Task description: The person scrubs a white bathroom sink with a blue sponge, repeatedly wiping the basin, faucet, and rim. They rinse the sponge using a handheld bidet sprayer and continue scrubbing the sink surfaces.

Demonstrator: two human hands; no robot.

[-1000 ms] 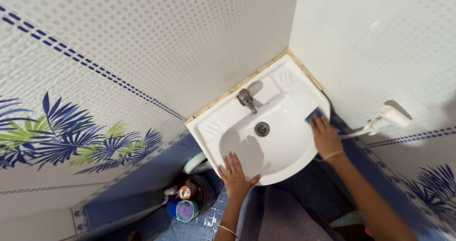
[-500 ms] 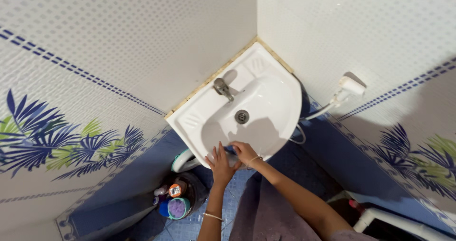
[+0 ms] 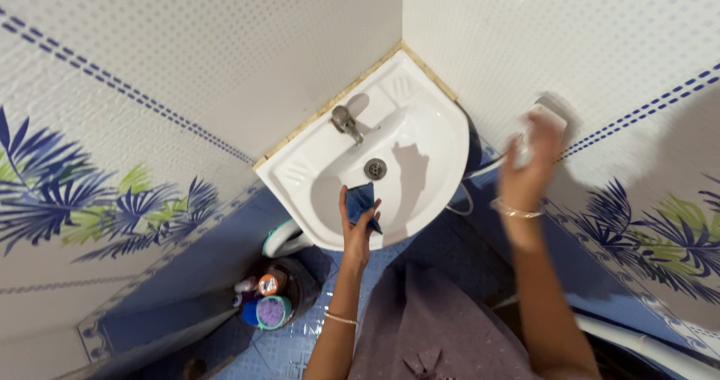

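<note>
Here the left hand (image 3: 358,226) is pinching a blue cloth (image 3: 361,202) over the sink's (image 3: 442,136) front rim; the right hand (image 3: 525,166), blurred, is reaching toward the wall sprayer (image 3: 546,118), grip unclear.

Corner sink (image 3: 442,144) between two walls; tap (image 3: 345,121) at its back, drain (image 3: 375,169) in the bowl. Left hand (image 3: 358,222) with cloth (image 3: 361,202) over the front rim. Right hand (image 3: 529,166), blurred, apparently at the wall sprayer (image 3: 546,115). Bottles (image 3: 262,301) on the floor, lower left.

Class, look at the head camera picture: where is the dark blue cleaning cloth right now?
The dark blue cleaning cloth is in the left hand, over the front part of the white corner sink, just below the drain.
</note>
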